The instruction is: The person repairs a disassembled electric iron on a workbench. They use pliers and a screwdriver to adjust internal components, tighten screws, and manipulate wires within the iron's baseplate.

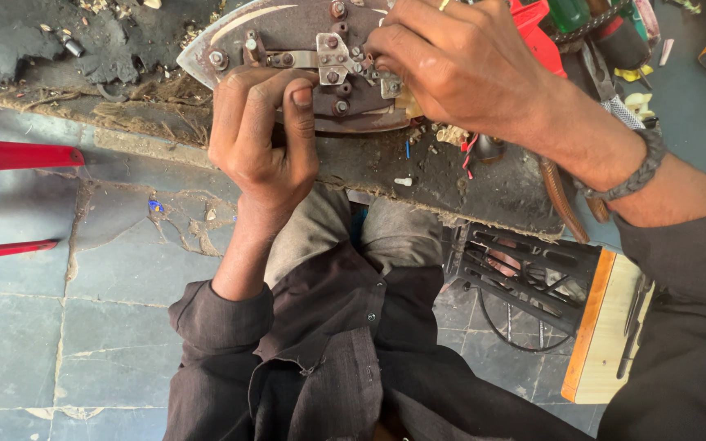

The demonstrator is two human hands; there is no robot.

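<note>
A flat iron soleplate [279, 28], brown with a pointed metal rim, lies on the dirty workbench [451, 175] with bolts and a metal bracket [330, 55] on top. My left hand [265, 139] grips the plate's near edge, fingers curled over it. My right hand [451, 69] reaches in from the right, its fingertips pinched at the small screws and terminals beside the bracket. Whether it holds a small part is hidden by the fingers. A braided band is on my right wrist [639, 175].
Red and green tool handles [590, 24] lie at the bench's back right. Cut wire bits [467, 155] litter the bench. A red plastic stool [10, 163] stands on the tiled floor at left. A black treadle frame [525, 278] and a wooden board [606, 327] are under the bench at right.
</note>
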